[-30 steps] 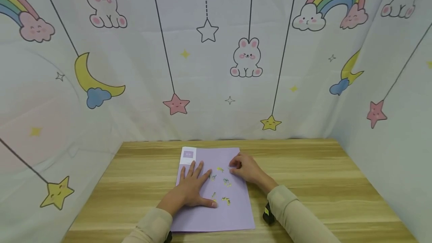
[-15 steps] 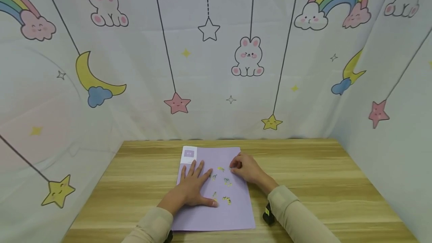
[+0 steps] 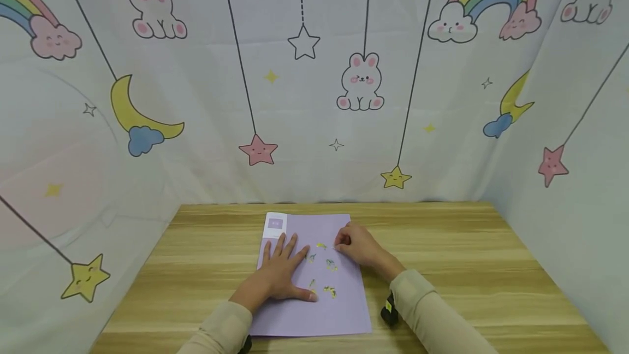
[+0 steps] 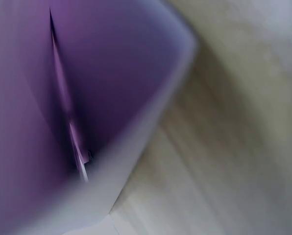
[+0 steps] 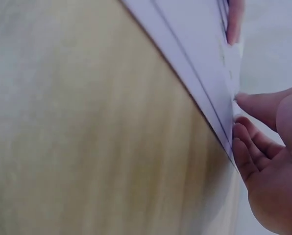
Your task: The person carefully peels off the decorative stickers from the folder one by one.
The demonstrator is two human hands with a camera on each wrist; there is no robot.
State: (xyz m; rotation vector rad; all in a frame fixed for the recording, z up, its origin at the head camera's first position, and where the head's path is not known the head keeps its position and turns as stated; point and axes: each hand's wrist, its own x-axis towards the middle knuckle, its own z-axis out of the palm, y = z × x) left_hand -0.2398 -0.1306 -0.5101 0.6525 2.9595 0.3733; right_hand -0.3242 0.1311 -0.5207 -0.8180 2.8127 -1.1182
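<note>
A lavender booklet [image 3: 344, 313] with a white corner label [image 3: 274, 225] lies on the wooden table. Small yellow and green stickers [image 3: 331, 264] dot its middle. My left hand [image 3: 280, 277] rests flat on its left half, fingers spread, the thumb beside the lower stickers. At the upper right edge my right hand [image 3: 361, 245] has curled fingers, thumb and index fingertip close together over the page. They seem to pinch a tiny pale sticker, mostly hidden. The right wrist view shows this hand [image 5: 268, 147] by the layered page edges [image 5: 205, 93]. Close and blurred, the lavender pages [image 4: 121, 58] fill much of the left wrist view.
The wooden table [image 3: 457, 266] extends on both sides of the booklet. A white cloth [image 3: 314, 168] printed with rabbits, stars and rainbows hangs behind and at both sides. A black wrist device [image 3: 390, 311] sits below the right sleeve.
The hands and booklet have stayed almost in place. The right fingertips have shifted very slightly at the page; the head view has moved a little.
</note>
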